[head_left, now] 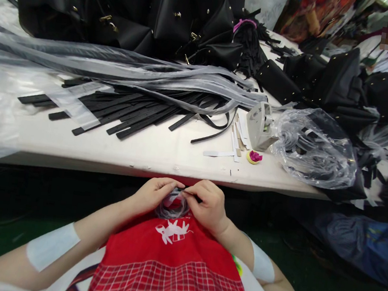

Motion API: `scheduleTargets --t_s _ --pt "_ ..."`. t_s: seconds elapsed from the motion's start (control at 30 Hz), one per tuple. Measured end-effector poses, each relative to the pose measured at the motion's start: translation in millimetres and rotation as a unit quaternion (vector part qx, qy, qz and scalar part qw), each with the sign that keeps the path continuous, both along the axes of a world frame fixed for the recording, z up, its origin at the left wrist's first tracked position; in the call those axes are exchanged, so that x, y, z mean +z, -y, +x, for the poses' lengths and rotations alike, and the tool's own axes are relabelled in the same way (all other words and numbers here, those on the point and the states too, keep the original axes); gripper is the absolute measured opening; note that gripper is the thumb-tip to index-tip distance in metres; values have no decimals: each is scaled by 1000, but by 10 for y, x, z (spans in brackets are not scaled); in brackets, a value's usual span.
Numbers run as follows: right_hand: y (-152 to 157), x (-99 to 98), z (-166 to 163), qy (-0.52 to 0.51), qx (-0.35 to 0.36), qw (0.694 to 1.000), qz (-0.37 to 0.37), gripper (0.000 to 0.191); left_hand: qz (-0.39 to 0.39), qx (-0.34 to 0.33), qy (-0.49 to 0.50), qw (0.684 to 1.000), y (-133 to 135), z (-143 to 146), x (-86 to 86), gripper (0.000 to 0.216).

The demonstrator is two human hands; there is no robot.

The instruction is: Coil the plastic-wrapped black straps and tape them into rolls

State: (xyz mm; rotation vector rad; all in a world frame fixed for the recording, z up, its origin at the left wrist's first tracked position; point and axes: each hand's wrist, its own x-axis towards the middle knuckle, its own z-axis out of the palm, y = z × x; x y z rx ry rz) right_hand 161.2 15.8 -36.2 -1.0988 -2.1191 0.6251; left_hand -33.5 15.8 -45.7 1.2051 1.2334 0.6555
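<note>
My left hand [154, 192] and my right hand [207, 204] meet just below the white table's front edge [141, 162], above my red apron. Both pinch the same thing: a thin black strap end partly wrapped in clear plastic film [174, 200] that loops down between them. The fingers of both hands are closed on it. On the table ahead lies a fan of several black straps [131, 106], some in clear sleeves, under long strips of grey film [118, 68].
Black handbags [126, 7] are piled at the table's back. A grey tape dispenser [259, 125], a small yellow and pink spool [254, 157] and white paper strips lie right of centre. A clear plastic bag [317, 150] and more black bag parts crowd the right.
</note>
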Motion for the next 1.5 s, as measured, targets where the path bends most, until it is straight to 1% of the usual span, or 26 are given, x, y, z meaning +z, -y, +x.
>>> scheduleTargets --t_s 0.07,0.13,0.2,0.27,0.3,0.37,0.4,0.47,0.5,0.53,0.57,0.6,0.7,0.73,0.77,0.8,0.87,0.97,1.03,1.13,1.27,1.37,1.5 --pt "-66 -35 -28 -56 -34 996 -68 11 30 -20 -21 999 4 41 42 37" --pt "-120 -93 -46 -101 -45 984 -137 12 49 -34 -49 997 15 81 69 33" --pt "-163 -158 -38 -118 -45 973 -195 14 40 -32 -62 997 32 107 82 31" --pt "-201 -223 -9 -115 -52 957 -261 25 28 -26 -61 997 50 114 89 30" --pt "-218 -256 6 -115 -48 943 -308 34 33 -29 -62 997 58 111 93 29" --pt "-242 -324 17 -132 -18 899 -417 53 69 -47 -66 994 69 100 104 25" --pt "-247 -356 9 -152 3 872 -465 57 94 -59 -66 992 73 94 112 23" --pt "-241 -403 -36 -211 24 825 -523 53 140 -77 -64 985 80 85 131 19" --pt "-232 -415 -66 -240 14 812 -532 48 157 -81 -66 982 84 82 142 18" --pt "-222 -415 -95 -262 -5 806 -531 43 171 -80 -74 979 87 81 153 18" --pt "-211 -405 -120 -274 -25 810 -518 39 182 -76 -84 977 91 81 163 17" --pt "-201 -386 -137 -274 -39 825 -492 34 186 -70 -96 975 93 82 173 18" --pt "-188 -298 -140 -229 -43 899 -372 23 160 -43 -113 980 90 98 186 20" --pt "-191 -271 -128 -215 -39 915 -338 21 140 -35 -110 983 85 107 184 20" --pt "-198 -248 -112 -205 -34 924 -320 20 119 -29 -105 987 79 118 179 19" --pt "-208 -229 -92 -198 -27 927 -318 21 99 -25 -103 989 73 129 172 18" --pt "-236 -200 -45 -196 -1 915 -352 25 77 -18 -108 991 61 152 159 16" --pt "-276 -153 34 -219 43 882 -416 37 89 -14 -123 988 53 185 159 15" --pt "-292 -118 77 -219 58 872 -433 37 98 -15 -126 987 54 207 175 14" --pt "-308 -101 111 -186 43 868 -459 29 96 -9 -136 986 65 236 205 15" --pt "-343 -155 124 -195 27 837 -511 33 81 17 -112 990 84 256 211 27" --pt "-379 -174 130 -193 29 826 -529 34 82 9 -106 991 88 254 207 27" --pt "-421 -131 151 -185 50 823 -535 32 87 -9 -133 987 79 254 240 28"
